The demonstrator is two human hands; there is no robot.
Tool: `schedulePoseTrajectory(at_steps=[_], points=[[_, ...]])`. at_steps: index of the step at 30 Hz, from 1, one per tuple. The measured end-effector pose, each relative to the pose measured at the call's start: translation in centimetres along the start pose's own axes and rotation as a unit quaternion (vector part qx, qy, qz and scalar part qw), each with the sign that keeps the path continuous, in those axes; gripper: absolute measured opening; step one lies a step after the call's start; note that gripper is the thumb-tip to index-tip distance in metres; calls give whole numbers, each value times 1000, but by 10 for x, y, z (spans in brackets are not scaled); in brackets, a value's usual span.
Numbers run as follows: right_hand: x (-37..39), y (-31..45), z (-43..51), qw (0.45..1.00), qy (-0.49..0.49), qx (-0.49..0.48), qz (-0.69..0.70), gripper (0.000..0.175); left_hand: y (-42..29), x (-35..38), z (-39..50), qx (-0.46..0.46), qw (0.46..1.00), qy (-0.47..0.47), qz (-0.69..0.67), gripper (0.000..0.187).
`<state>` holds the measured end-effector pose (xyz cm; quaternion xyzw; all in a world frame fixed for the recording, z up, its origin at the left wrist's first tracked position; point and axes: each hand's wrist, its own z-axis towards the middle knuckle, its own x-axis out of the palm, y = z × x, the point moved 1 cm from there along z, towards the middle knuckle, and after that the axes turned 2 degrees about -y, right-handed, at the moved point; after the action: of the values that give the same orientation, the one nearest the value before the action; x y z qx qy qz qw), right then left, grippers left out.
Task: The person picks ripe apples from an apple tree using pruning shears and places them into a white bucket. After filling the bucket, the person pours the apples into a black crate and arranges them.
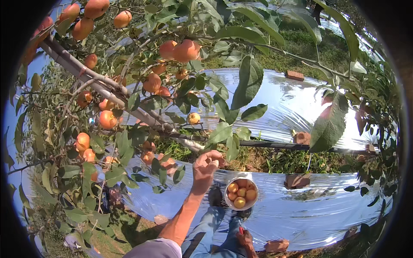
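My left hand (207, 161) is raised beside the lower end of a pale tree branch (190, 142), its fingers curled; whether anything lies between them cannot be made out. My right hand (246, 239) hangs low by my leg, closed around a small red-handled tool (241, 230) whose kind is unclear. Between them, near my feet, a white bucket (227, 202) holds several yellow-orange apples (241, 192). Above and left of my left hand, several red-orange apples (107, 119) hang among leaves. A small yellowish apple (194, 118) hangs just above it.
Reflective silver sheeting (329, 196) covers the ground in strips, weighted with bricks (297, 181). A dark pipe (277, 144) runs across beyond my left hand. A thick branch (106, 90) slants through the upper left, and a leafy branch (284, 51) reaches over the upper right.
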<state>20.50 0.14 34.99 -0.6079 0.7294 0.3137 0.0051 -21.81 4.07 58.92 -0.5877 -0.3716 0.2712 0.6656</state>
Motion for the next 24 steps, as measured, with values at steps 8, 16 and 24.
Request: schedulePoseTrajectory(at_steps=[8,16,24], points=[[-104,137,-11,995,-79,-59,12,59,-103,-52,206,162,970,-108,-143,40],[-155,303,-14,961,-160,-208,89,45,-109,-24,298,11,850,114,-514,57],[-127,346,-24,981,-76,-177,13,54,-139,-20,285,229,837,29,-496,73]])
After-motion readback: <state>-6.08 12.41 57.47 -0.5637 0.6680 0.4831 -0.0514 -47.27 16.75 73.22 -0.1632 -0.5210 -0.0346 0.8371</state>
